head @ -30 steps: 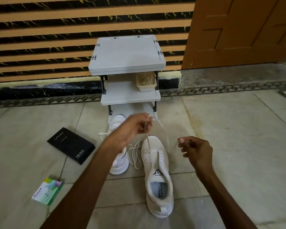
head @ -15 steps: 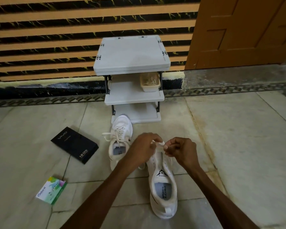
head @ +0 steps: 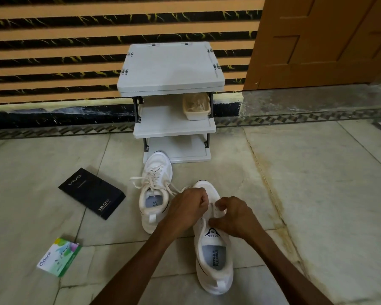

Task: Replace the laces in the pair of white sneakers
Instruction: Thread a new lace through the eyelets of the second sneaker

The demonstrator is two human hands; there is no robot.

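Left hand (head: 188,205) seems to pinch the lace (head: 211,206); right hand (head: 234,216) grips the near sneaker (head: 215,260) beneath both. A hard tug could slip the lace from its eyelet or drag the sneaker.

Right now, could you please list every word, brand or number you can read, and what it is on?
"vivo" and "120W": black box.
"Odonil": green packet; its other print is too small to read.
"SPEED": near sneaker, on the tongue.
"SPEED & FLEXIBLE": its insole.
Far sneaker, insole: only fragments show, unreadable.
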